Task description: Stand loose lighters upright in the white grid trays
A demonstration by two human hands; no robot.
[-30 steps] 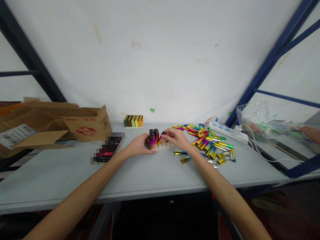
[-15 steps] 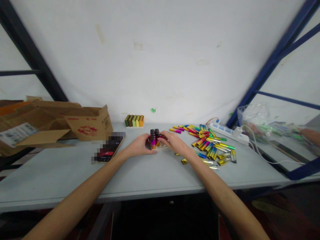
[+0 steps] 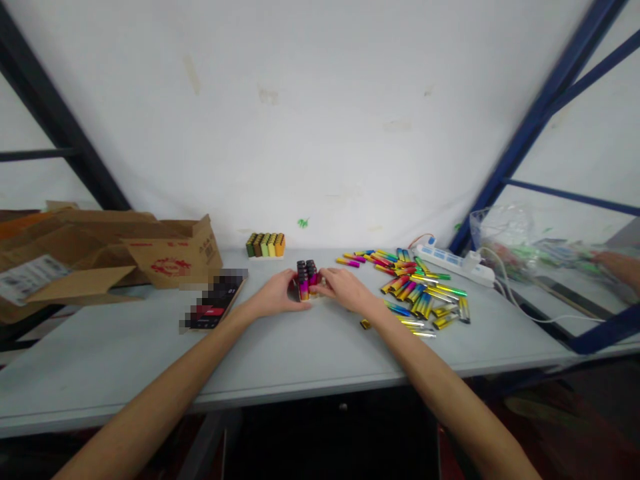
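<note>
Several upright lighters (image 3: 303, 285) with black tops and pink-purple bodies stand in a small group at the middle of the table. My left hand (image 3: 278, 293) is curved round their left side, thumb along the front. On their right, my right hand (image 3: 342, 289) has its fingers closed at the nearest lighters; a pale tray edge shows partly beneath. Many shiny multicoloured lighter sleeves (image 3: 415, 291) lie scattered to the right. A block of green, yellow and orange lighters (image 3: 265, 245) stands near the wall.
Open cardboard boxes (image 3: 170, 261) are at the left, with a phone (image 3: 218, 300) beside them. A white power strip (image 3: 455, 265) and cable lie at the right. Beyond the blue frame (image 3: 525, 143) are a clear plastic bag (image 3: 503, 233) and another person's hand (image 3: 620, 267).
The view has shifted slightly. My right fingers have moved in against the lighters, and more pink-purple shows at the right of the group. My left hand stays around it.
</note>
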